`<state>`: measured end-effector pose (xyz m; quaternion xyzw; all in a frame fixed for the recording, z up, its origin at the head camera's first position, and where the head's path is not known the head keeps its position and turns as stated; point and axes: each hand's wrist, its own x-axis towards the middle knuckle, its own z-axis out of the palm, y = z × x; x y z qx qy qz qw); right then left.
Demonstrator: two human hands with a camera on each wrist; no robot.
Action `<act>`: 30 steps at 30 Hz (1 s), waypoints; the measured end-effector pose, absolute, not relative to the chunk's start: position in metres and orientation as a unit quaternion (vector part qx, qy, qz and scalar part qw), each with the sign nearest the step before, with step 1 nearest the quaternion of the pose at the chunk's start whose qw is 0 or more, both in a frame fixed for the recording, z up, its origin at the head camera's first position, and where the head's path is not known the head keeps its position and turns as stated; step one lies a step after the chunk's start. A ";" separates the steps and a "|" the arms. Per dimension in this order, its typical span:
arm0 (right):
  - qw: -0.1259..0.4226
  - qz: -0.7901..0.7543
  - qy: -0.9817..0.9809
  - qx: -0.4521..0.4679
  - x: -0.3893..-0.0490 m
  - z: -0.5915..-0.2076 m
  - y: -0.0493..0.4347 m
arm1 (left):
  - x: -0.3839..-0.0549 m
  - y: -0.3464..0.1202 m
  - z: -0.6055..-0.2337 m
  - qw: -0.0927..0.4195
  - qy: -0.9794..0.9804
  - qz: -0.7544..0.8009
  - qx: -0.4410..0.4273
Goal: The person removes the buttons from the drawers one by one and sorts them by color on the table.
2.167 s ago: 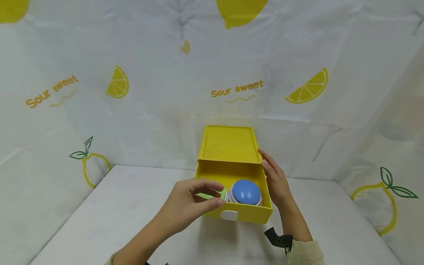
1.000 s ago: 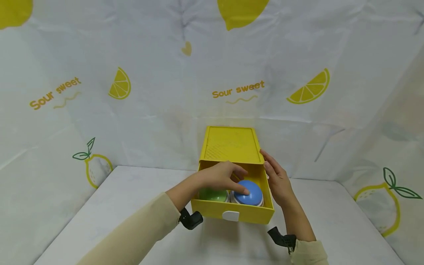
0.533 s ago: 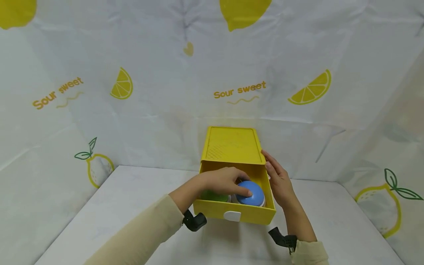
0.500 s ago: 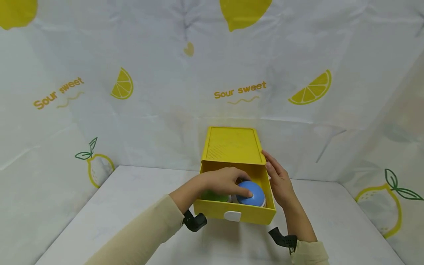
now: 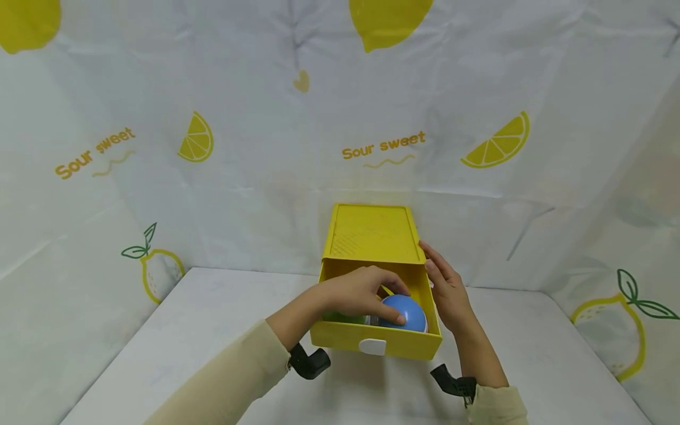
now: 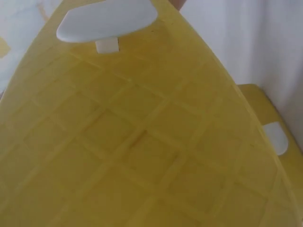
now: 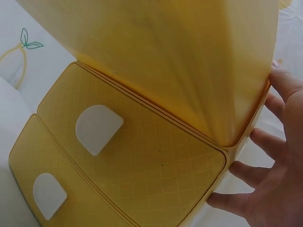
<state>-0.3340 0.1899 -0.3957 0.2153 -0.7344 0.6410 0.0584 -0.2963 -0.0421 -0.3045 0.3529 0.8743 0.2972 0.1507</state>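
A yellow drawer (image 5: 340, 337) stands pulled out from the top of a small yellow cabinet (image 5: 374, 233). Inside it, at the right, my left hand (image 5: 358, 292) pinches a blue domed round thing (image 5: 408, 311) with a pale base, thumb on the near side and fingers at the far side. Beside it lies a green domed thing (image 5: 344, 317), mostly covered by that hand. My right hand (image 5: 446, 292) rests its fingers along the cabinet's right side; the right wrist view shows them spread on the edge. The left wrist view holds only the drawer's yellow front (image 6: 142, 132).
Two lower drawers with white handles (image 7: 98, 128) are pushed in beneath the open one. The cabinet stands on a white table (image 5: 239, 342), close to a white lemon-print cloth (image 5: 265, 147) hanging behind and at both sides.
My left hand has gone from above the green thing to the blue one and taken hold of it. The blue thing has shifted slightly right. My right hand has stayed at the cabinet's side.
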 end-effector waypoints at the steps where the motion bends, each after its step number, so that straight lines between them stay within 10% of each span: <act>1: 0.059 0.641 -0.734 0.216 -0.334 -0.395 0.189 | -0.296 -0.042 -0.305 0.147 0.872 0.301 0.358; 30: 0.051 0.630 -0.753 0.186 -0.332 -0.394 0.189 | -0.290 -0.069 -0.292 0.112 0.835 0.428 0.328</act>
